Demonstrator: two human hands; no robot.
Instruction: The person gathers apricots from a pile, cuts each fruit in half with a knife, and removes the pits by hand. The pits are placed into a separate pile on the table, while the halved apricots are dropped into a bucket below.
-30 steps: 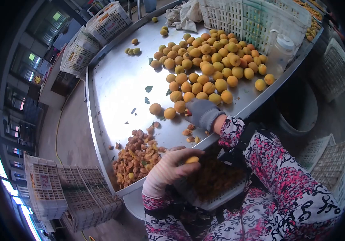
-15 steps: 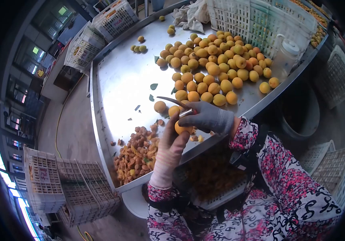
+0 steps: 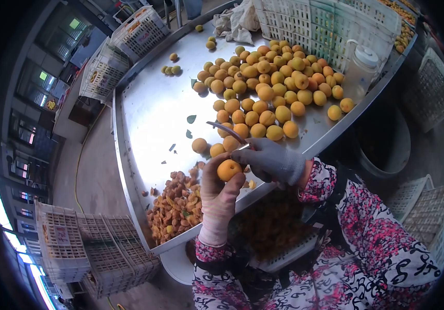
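Note:
Between the thumb and fingers of my left hand (image 3: 217, 194) is a whole yellow-orange apricot (image 3: 229, 170), its stem dimple facing up. My right hand (image 3: 273, 159), in a grey knitted glove, is closed around a knife with a curved, narrow blade (image 3: 227, 129). That blade points up and left, above the apricot, and my fingers cover most of the handle. Just beyond my hands, a large heap of whole apricots (image 3: 279, 77) lies on the metal table (image 3: 149, 119). Near my left hand is a pile of brownish-orange apricot pieces (image 3: 175, 206) at the table's near corner.
White plastic crates (image 3: 304, 31) stand along the table's far side, beside a clear jug (image 3: 361, 72). More crates (image 3: 93, 243) are stacked on the floor at left. A crate with dark orange contents (image 3: 268, 227) is under the table edge, and a bucket (image 3: 387, 150) stands at right.
The apricot in my left hand has turned and shows more of its top. My right hand with the knife has drawn slightly right, away from it. The whole view has shifted a little.

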